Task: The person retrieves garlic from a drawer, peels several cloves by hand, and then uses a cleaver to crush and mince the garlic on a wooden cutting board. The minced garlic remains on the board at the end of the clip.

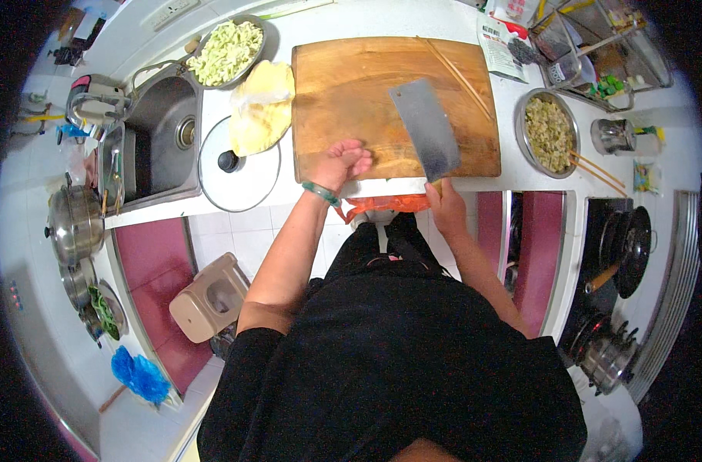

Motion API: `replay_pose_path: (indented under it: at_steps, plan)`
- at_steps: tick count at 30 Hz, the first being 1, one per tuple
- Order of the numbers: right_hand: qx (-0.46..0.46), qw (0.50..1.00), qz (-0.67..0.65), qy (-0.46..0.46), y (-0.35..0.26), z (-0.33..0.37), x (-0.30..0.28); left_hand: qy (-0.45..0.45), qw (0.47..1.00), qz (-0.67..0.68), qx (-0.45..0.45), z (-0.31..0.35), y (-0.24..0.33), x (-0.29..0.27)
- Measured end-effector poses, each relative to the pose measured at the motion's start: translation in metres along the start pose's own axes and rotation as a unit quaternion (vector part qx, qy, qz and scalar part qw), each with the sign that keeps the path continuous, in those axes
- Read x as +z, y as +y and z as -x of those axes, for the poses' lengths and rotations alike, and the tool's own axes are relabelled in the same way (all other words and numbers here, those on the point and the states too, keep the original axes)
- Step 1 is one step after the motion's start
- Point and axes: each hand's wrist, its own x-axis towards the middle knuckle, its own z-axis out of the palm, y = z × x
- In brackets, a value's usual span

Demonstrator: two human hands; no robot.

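Note:
My right hand (446, 208) grips the handle of a cleaver (426, 127) at the near right of the wooden cutting board (343, 85). The broad grey blade lies flat-side up over the board, pointing away from me and a little left. My left hand (345, 160), with a green bangle at the wrist, is over the board's near left edge. Its fingers are loosely bent, and nothing shows in them. A red plastic bag (389, 203) hangs at the counter's front edge between my arms. Two chopsticks (455, 77) lie along the board's far right.
Left of the board are a yellow cloth-like piece (262, 108), a glass lid (251, 173), a bowl of pale green chopped vegetable (226, 54) and a sink (162, 115). To the right stand a bowl of chopped filling (549, 132) with chopsticks, a wire rack (597, 58) and a wok (634, 252).

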Motion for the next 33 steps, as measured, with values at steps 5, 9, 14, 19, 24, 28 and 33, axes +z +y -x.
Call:
replay_pose_path:
  at_steps: [5,9,14,19,24,28,33]
  plan:
    - [0.019,0.998,0.042,-0.045,0.004,-0.002,-0.003,0.011,0.993,-0.110,0.046,-0.008,-0.005,0.016]
    - [0.004,1.000,-0.013,-0.018,0.006,0.000,-0.009,0.025,0.986,-0.153,0.066,-0.023,-0.013,0.036]
    - [-0.069,0.996,-0.046,-0.019,0.024,-0.019,-0.019,0.058,0.838,-0.455,0.296,-0.047,-0.027,0.058]
    - [0.168,0.900,-0.372,-0.153,0.009,-0.016,-0.059,0.086,0.835,-0.496,0.224,-0.058,-0.019,0.086]
    - [0.019,0.976,-0.207,-0.059,0.006,-0.012,-0.047,0.120,0.811,-0.461,0.340,-0.076,-0.041,0.050]
    - [-0.050,0.998,-0.049,-0.004,0.004,-0.001,-0.021,0.127,0.780,-0.561,0.247,-0.035,-0.019,0.023]
    - [-0.009,0.999,0.036,-0.024,0.004,0.001,0.002,0.126,0.678,-0.713,0.127,0.002,0.003,0.016]
